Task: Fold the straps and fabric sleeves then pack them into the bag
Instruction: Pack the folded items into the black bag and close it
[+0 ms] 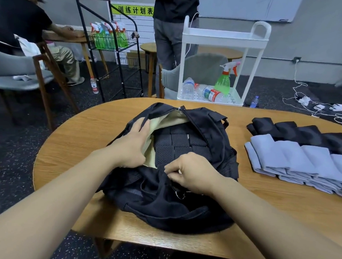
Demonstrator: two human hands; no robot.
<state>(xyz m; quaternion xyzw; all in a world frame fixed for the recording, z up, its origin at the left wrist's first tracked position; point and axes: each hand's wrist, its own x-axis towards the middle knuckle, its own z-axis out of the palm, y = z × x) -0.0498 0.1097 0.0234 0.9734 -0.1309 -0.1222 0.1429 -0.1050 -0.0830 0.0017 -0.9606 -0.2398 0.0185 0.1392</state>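
Left hand (134, 141) grips the one bag (161, 199); right hand (191, 174) pinches, seemingly, its zipper; four grey sleeves (297, 160).

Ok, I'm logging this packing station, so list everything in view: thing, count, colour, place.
bag: one, black, open at table centre
folded straps: several, black perforated, inside the bag
black sleeves: a row, folded, on the table's right side, far row
grey sleeves: a row, light grey, folded, nearer row
table: one, wooden, oval
white cart: one, behind the table; it holds a green spray bottle and clear bottles
black rack: one, with green spray bottles, far left
people: two, in the background
left hand: holds the bag's opening edge
right hand: pinches the bag's near edge
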